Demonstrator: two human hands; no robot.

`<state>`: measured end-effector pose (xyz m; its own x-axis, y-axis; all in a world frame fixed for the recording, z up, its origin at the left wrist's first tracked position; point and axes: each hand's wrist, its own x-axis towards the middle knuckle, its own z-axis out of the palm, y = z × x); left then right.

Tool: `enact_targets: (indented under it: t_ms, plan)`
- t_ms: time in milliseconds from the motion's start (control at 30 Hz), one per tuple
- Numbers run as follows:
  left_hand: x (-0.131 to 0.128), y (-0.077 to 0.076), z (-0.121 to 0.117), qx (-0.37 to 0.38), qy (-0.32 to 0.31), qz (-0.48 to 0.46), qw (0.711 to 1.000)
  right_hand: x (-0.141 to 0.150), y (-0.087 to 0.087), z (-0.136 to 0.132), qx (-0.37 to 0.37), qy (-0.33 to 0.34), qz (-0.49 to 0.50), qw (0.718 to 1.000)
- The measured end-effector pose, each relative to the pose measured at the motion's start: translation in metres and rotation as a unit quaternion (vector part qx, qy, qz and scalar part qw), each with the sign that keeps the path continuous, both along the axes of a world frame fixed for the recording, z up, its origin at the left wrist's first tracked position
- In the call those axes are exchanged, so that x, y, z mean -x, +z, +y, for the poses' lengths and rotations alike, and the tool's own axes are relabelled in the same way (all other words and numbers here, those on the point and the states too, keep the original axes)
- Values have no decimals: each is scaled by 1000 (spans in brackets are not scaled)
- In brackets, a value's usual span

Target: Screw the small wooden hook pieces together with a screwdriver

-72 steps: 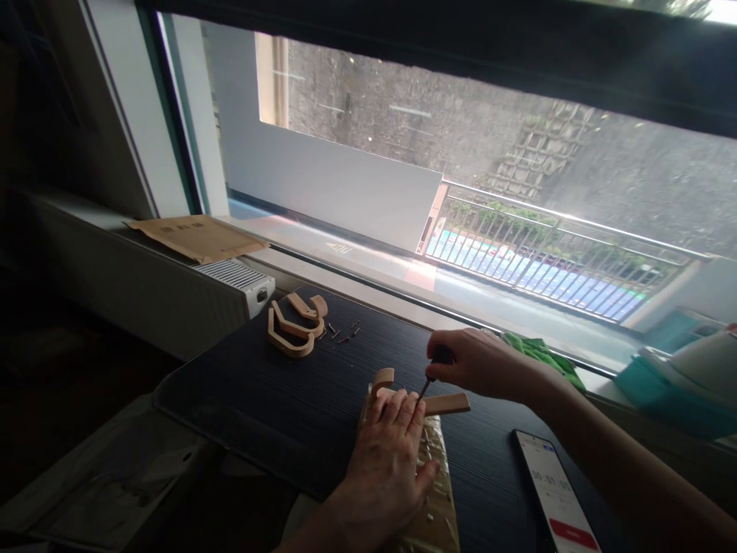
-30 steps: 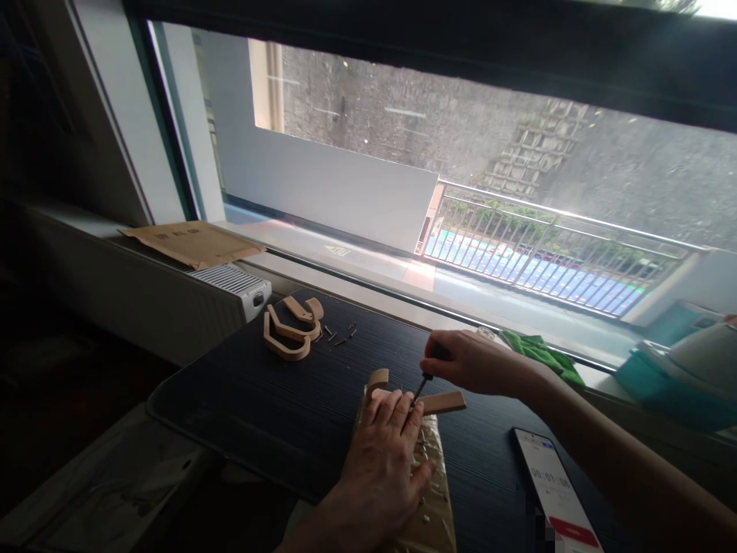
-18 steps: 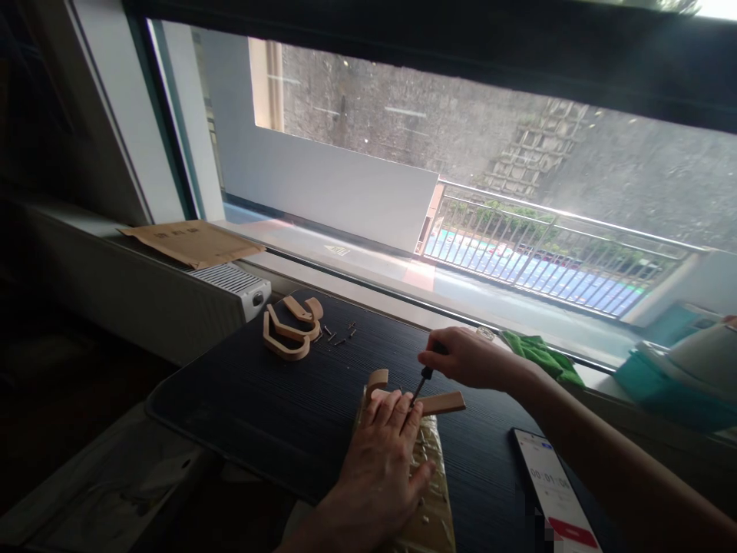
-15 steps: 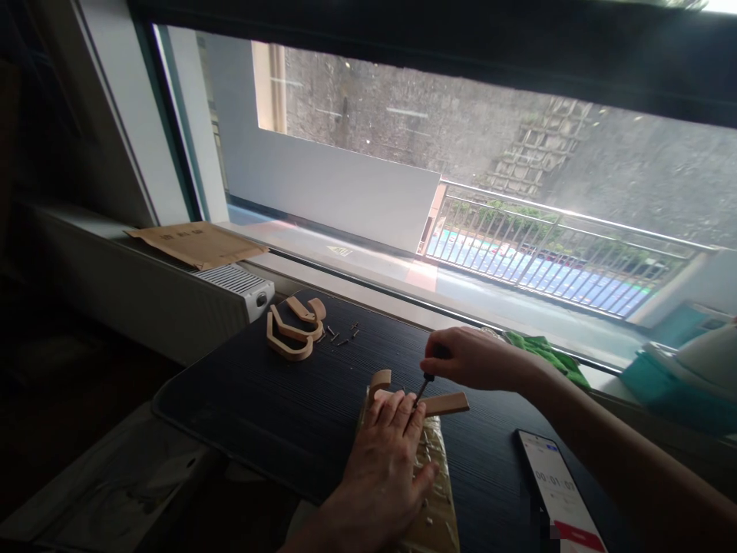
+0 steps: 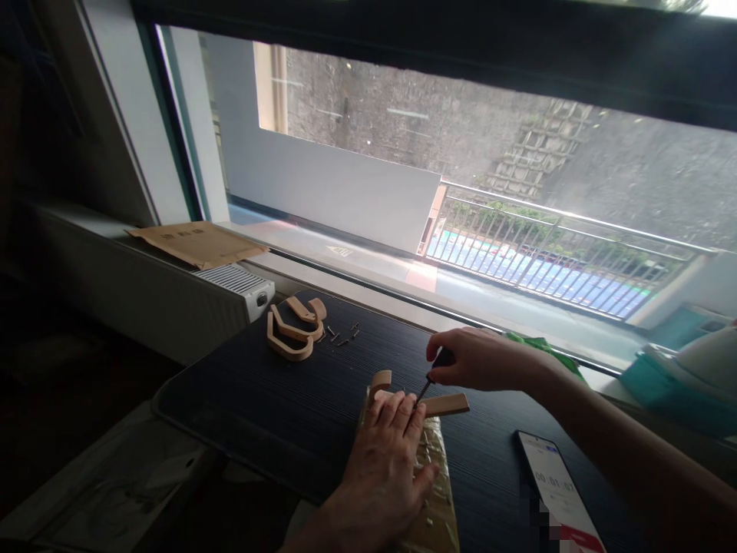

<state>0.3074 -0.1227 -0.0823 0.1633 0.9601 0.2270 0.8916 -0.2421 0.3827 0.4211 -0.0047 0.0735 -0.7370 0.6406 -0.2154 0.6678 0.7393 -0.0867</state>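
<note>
My left hand (image 5: 385, 461) lies flat, fingers together, pressing a light wooden piece (image 5: 446, 403) down onto a crinkled clear plastic bag (image 5: 436, 507) on the black table (image 5: 276, 399). My right hand (image 5: 475, 359) is closed round the dark handle of a small screwdriver (image 5: 431, 374). The screwdriver's tip rests on the wooden piece just beyond my left fingertips. A curved end of the wooden piece (image 5: 381, 378) sticks up to the left of my fingers.
Two or three more curved wooden pieces (image 5: 292, 330) and several small dark screws (image 5: 342, 336) lie at the table's far left. A phone with a running timer (image 5: 556, 491) lies at the right. Green cloth (image 5: 533, 347) and a teal box (image 5: 662, 392) sit by the window; cardboard (image 5: 199, 242) tops the radiator.
My right hand's fingers have shifted slightly round the screwdriver handle, and the phone's timer has advanced. My left hand and the wooden piece stay where they were.
</note>
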Motion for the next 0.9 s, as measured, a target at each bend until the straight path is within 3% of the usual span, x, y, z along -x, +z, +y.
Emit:
enact_targets:
  t_ms: [133, 367, 600, 900]
  plan:
    - [0, -1, -1, -3, -1, 0, 1000, -2, 4, 1, 39, 30, 8, 999]
    - [0, 0, 0, -7, -3, 2, 1000, 1, -4, -3, 0, -19, 13, 1000]
    - [1, -2, -1, -18, 1, 7, 1000, -2, 4, -3, 9, 26, -4, 1000]
    - [1, -2, -1, -21, -3, 10, 1000, 4, 1, -5, -21, -1, -23, 1000]
